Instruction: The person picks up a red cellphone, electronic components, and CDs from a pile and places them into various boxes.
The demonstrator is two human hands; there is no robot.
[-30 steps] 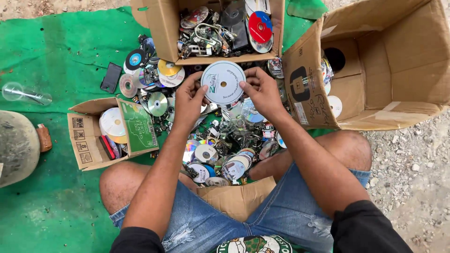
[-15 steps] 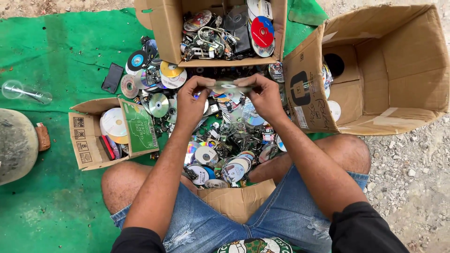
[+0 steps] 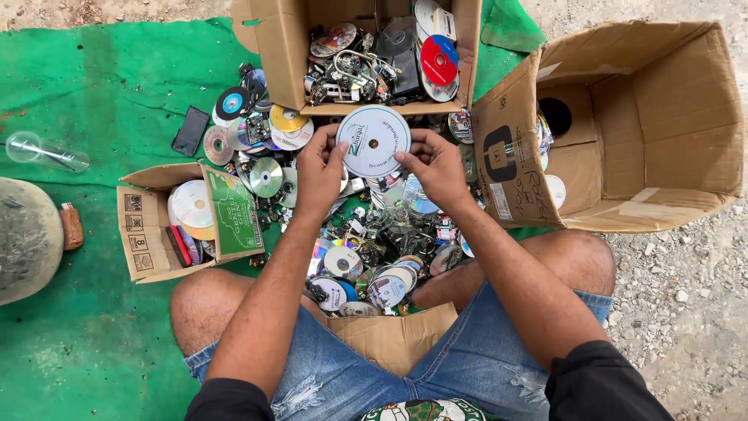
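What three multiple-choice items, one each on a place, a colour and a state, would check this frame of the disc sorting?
1. Where is the white disc that both hands hold?
A. Inside the small box at the left
B. In the air, just in front of the top box of parts
C. Flat on the gravel

2. What colour is the sheet under the pile?
A. Green
B. Blue
C. Grey

3. How does the big box at the right lie?
A. Taped shut
B. Upright, full of discs
C. Tipped on its side, open, mostly bare inside

Answers: 1 B, the left hand and right hand pinch its edges below that box's front wall. 2 A, green cloth shows all round. 3 C, its mouth faces the camera with bare cardboard inside.
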